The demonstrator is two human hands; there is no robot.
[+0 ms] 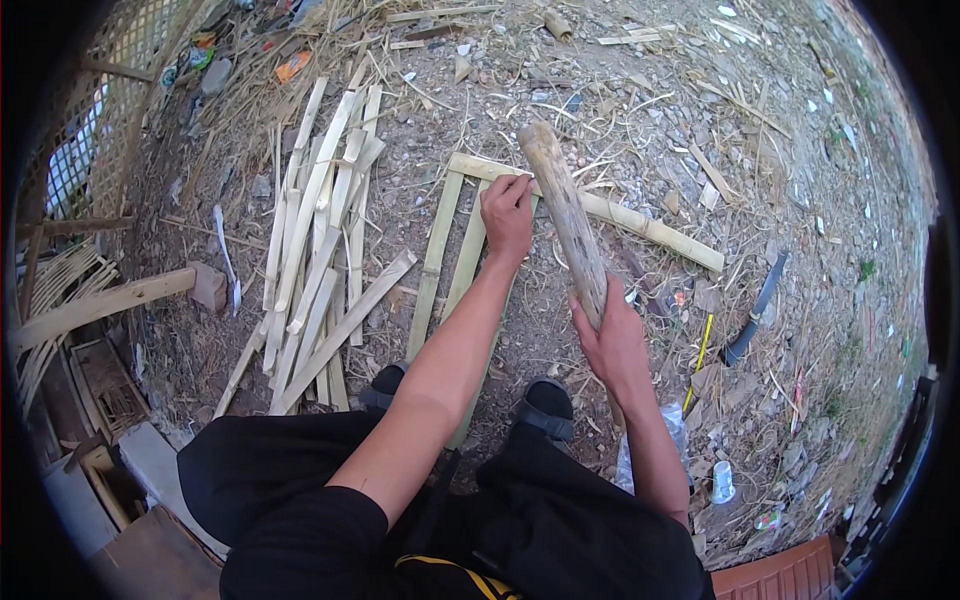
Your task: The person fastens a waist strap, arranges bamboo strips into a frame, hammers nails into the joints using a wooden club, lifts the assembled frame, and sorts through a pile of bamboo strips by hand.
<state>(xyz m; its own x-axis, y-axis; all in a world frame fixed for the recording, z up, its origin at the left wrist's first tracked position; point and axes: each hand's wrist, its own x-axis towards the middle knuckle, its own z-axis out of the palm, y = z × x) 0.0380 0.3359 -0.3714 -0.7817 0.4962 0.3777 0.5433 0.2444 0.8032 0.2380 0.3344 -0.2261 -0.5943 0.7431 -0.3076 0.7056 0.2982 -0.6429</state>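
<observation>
My right hand (612, 345) is wrapped round the lower part of a thick wooden stick (565, 205), which slants up and away over the bamboo. Fingers pinched together, my left hand (507, 215) is at a bamboo crosspiece (650, 228) on the ground; whatever small thing lies between its fingertips is too small to make out. Two bamboo slats, an outer one (437, 250) and an inner one (468, 250), run from the crosspiece toward my feet. My left forearm hides part of the slats, and the stick covers a stretch of the crosspiece.
Left of the frame lies a loose pile of split bamboo slats (322, 220). A curved dark-bladed tool (755, 310), a yellow strip (700, 350) and a white cup (722, 482) lie to the right. A wooden beam (110, 305) juts in at left. Shavings and stones litter the ground.
</observation>
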